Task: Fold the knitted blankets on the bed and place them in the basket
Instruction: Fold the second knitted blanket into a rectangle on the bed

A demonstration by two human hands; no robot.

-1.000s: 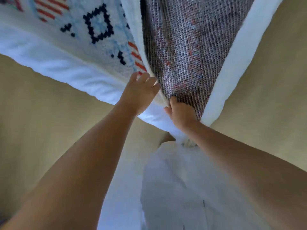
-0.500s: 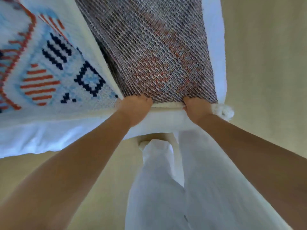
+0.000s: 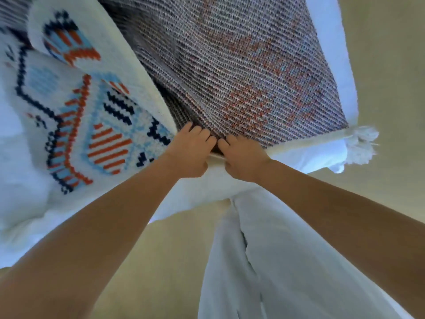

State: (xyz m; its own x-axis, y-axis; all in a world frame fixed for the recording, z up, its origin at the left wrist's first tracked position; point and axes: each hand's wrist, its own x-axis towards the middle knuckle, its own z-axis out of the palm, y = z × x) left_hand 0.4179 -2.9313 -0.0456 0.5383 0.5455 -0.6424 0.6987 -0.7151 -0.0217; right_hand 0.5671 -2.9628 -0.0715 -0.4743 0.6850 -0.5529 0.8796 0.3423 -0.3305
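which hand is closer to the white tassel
The right hand: the tassel hangs at the blanket corner on its side; the left hand sits by the orange-and-navy pattern.

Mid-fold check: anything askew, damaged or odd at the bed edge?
Nothing damaged or spilled. The patterned knit overlaps the grey knit at a slant, not square to the edge that the left hand and right hand grip. A white tassel dangles off the bed corner.

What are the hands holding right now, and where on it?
Both the left hand and right hand grip the white patterned knitted blanket at its near hem.
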